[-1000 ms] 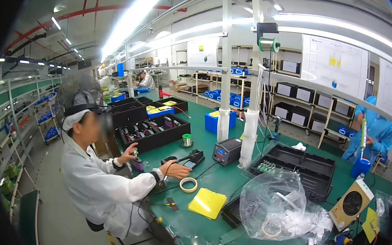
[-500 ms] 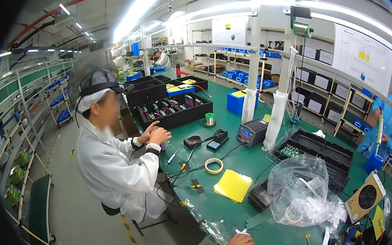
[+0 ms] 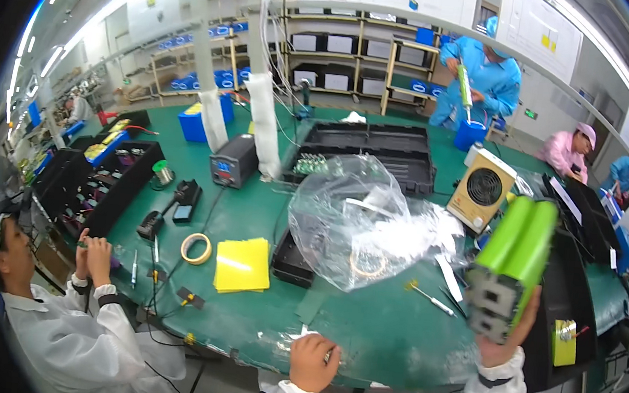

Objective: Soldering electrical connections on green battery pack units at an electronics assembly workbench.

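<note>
My right hand [image 3: 509, 338] grips a battery pack [image 3: 513, 253] made of bright green cylindrical cells, with a grey-white plate on its near end. It is held up above the right part of the bench, slightly blurred. My left hand [image 3: 314, 362] rests at the front edge of the green bench with its fingers curled in. A small dark spot shows at its fingertips, but I cannot make out what it is. A stack of yellow sheets [image 3: 243, 265] lies beyond my left hand, and a clear plastic bag [image 3: 342, 222] lies in the middle.
A tan fan unit [image 3: 482, 188] stands behind the pack, and a black tray [image 3: 566, 296] lies right of it. A tape roll [image 3: 196, 249], soldering station [image 3: 233, 161] and open black case [image 3: 365, 137] sit farther back. A co-worker [image 3: 69, 309] sits at left; others work beyond.
The view has turned right. My right hand has come into view holding the green battery pack. My left hand stays at the bench edge, its fingers now more curled.
</note>
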Available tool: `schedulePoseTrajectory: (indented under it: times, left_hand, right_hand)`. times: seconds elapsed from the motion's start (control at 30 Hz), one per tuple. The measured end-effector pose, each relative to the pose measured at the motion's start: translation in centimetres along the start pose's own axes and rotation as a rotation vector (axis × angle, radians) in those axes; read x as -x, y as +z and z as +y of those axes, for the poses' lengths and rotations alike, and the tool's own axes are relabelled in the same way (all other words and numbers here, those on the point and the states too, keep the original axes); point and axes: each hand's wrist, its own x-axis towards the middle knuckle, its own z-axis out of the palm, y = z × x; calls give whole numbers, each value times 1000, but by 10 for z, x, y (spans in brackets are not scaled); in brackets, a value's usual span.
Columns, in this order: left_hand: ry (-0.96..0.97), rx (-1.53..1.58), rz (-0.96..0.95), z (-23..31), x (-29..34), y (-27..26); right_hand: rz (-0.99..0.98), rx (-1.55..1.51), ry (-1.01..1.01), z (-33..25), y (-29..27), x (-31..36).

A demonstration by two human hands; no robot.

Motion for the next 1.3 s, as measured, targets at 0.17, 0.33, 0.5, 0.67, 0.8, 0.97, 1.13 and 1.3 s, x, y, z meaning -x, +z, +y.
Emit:
schedulePoseTrajectory:
  times: [0.17,0.33,0.5,0.67,0.8,0.97,1.13,1.3]
  left_hand:
    - [-49,-10,84,6,0,-3]
    - [-42,15,65,3,-4,-4]
    - [-108,28,66,3,-2,-2]
    - [-161,63,60,3,-4,-3]
    - [-159,42,49,7,-6,-5]
    - [-34,69,-58,14,-5,-9]
    - [-73,79,-8,10,0,-25]
    - [-162,-172,54,-7,-17,-49]
  right_hand:
    - [-63,173,360,54,-12,31]
    - [-192,433,392,69,-33,32]
    - [-283,738,329,76,-42,28]
    - [-376,1110,164,81,-51,22]
    - [-435,1060,198,85,-51,28]
    - [-479,993,259,88,-51,29]
    - [-598,1081,237,91,-69,18]
    - [-493,1070,401,90,-84,8]
